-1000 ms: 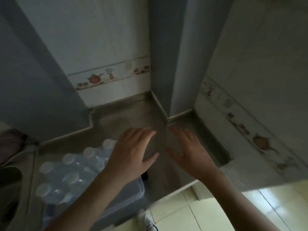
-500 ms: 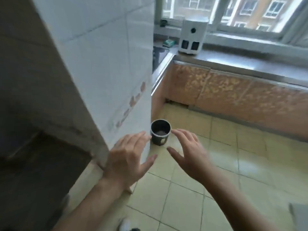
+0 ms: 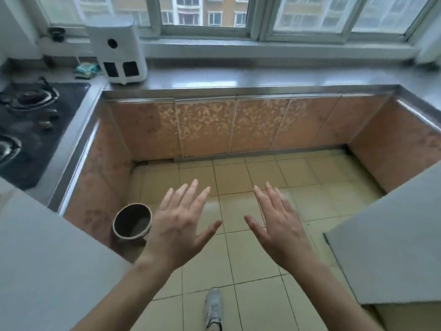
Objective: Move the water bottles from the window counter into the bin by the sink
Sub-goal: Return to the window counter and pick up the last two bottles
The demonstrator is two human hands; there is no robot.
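No water bottles visible on the grey steel window counter [image 3: 262,76] at the far side; their location cannot be told from this view. Left hand [image 3: 181,225] and right hand [image 3: 279,225] both empty, fingers spread flat over the yellow tiled floor [image 3: 250,266], likely readied for a reach. White boxy appliance [image 3: 117,53] far left. Versus half a second ago: view swung right, counter now squarely ahead.
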